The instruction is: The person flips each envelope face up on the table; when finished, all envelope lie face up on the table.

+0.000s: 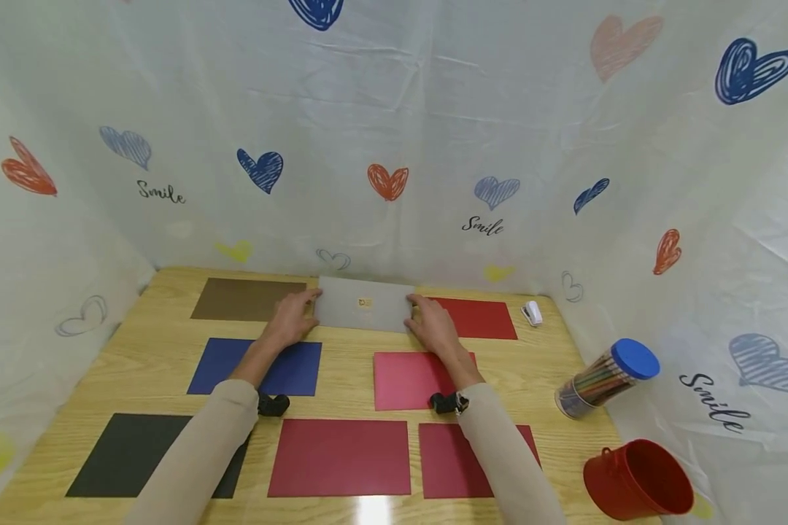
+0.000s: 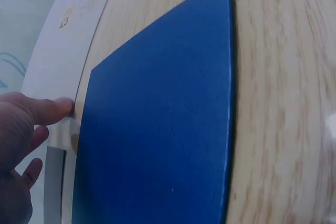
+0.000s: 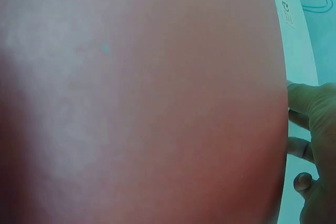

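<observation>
At the back of the table lies a pale grey rectangular card [image 1: 341, 310] with a small yellowish printed mark near its middle. My left hand [image 1: 292, 317] touches its left end, thumb near the front corner and forefinger toward the back. In the left wrist view, the thumb [image 2: 55, 109] reaches straight to the card's front edge. On the opposite end rest the spread fingertips of my right hand [image 1: 435, 322]. A brown card [image 1: 236, 299] lies left of the grey one, and a red card [image 1: 482, 319] lies right of it, partly behind the right hand.
Under the forearms lie blue [image 1: 213, 364], pink [image 1: 397, 383], black [image 1: 131, 445], and two dark red cards [image 1: 340, 458] [image 1: 449, 467]. Along the right side are a white stapler [image 1: 532, 313], a blue-lidded jar of pencils [image 1: 604, 378] and a red bucket [image 1: 613, 481]. A printed curtain [image 1: 341, 109] hangs behind.
</observation>
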A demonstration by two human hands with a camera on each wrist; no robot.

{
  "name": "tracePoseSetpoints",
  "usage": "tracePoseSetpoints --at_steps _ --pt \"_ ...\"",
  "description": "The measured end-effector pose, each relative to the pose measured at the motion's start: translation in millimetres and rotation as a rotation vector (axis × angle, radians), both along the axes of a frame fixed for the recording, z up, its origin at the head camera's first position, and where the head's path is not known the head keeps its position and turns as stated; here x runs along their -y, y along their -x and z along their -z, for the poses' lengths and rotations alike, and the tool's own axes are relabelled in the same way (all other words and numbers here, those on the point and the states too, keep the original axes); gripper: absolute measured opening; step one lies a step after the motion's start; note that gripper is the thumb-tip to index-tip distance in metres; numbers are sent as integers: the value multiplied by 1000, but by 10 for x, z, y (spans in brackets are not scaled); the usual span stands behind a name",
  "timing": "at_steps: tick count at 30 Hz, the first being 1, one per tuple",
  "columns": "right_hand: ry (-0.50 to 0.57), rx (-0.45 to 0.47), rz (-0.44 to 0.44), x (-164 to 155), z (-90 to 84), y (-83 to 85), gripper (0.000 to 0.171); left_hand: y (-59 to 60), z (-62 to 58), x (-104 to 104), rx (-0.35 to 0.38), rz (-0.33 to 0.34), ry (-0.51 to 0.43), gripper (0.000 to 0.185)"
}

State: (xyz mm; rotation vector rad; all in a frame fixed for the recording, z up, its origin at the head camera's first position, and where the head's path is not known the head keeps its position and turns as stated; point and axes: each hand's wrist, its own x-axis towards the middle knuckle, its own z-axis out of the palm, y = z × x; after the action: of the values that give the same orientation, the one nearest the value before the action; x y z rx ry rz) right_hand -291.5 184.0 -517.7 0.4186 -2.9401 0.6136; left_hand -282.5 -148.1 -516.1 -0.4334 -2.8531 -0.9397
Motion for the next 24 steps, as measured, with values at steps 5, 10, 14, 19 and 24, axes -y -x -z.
tracePoseSetpoints --at_steps 5,10,14,19,24 --pt "-3 23 8 25 -15 11 47 -18 -10 35 -3 -16 27 56" --pt "19 70 -20 10 13 23 48 -51 33 48 -12 -13 26 54" --pt "18 102 -48 -16 29 24 52 -72 45 63 -14 -8 45 50" --pt "-22 87 -81 -37 38 11 52 -84 59 54 12 -13 83 45" --pt "-21 78 -95 -35 41 4 49 -90 54 51 28 -33 106 44"
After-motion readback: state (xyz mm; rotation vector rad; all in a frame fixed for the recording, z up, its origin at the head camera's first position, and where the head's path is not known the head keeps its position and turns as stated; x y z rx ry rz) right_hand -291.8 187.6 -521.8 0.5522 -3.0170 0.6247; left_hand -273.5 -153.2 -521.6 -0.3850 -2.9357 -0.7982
